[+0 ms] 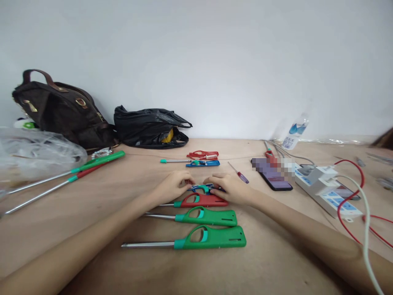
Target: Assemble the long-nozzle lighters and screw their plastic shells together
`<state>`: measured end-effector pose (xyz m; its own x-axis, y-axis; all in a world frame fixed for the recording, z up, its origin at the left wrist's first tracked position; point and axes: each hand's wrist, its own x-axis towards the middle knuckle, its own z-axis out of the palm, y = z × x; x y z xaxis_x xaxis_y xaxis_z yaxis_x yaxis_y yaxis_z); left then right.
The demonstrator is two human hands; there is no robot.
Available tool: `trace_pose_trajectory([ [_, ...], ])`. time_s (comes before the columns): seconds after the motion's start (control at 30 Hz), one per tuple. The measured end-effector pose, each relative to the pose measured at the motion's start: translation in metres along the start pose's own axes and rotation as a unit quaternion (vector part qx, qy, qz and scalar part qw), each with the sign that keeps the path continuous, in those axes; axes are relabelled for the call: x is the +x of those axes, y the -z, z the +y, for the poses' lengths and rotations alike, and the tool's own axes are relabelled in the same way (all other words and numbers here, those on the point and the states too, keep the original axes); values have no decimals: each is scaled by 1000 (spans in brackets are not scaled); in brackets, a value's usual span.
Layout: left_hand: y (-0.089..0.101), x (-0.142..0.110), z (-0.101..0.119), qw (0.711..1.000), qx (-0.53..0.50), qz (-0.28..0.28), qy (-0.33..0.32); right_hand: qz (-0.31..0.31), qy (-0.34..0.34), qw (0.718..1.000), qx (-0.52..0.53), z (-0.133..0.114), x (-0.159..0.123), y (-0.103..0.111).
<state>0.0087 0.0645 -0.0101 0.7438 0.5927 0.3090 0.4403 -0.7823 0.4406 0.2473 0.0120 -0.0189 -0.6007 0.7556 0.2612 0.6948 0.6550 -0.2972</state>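
Observation:
A blue gas lighter point(203, 189) with a teal trigger lies between my hands, partly covered by my fingers. My left hand point(172, 187) has its fingers curled onto the left end of it. From the other side, my right hand point(231, 188) grips its right end with thumb and fingers. Just nearer to me is a red gas lighter point(215, 200), followed by a green gas lighter point(219, 217) and another green gas lighter point(225, 237), all pointing left. Beyond my hands are an opened blue lighter body point(210, 163) with inner parts showing and a red lighter shell point(201, 155).
A purple-handled screwdriver point(243, 177) and a phone point(276, 178) lie right of my hands. Further right runs a white power strip point(330, 200) with cables. Two long lighters point(101, 160), a brown bag point(67, 110) and a black plastic bag point(144, 127) are on the left.

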Motion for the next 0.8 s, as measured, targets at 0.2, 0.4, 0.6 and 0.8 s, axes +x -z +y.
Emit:
trace_pose_trajectory([
  [0.2, 1, -8, -5, 1000, 13, -5, 4, -1, 8, 998, -58, -3, 3, -5],
  [0.4, -4, -12, -9, 1000, 27, -11, -11, -14, 7, 997, -80, -4, 8, -5],
  [0.6, -10, -12, -12, 998, 59, -2, -19, -27, -2, 998, -62, -6, 10, -2],
  [0.8, -11, -12, -10, 997, 71, 0, -25, -54, -59, 995, 62, 11, 23, 8],
])
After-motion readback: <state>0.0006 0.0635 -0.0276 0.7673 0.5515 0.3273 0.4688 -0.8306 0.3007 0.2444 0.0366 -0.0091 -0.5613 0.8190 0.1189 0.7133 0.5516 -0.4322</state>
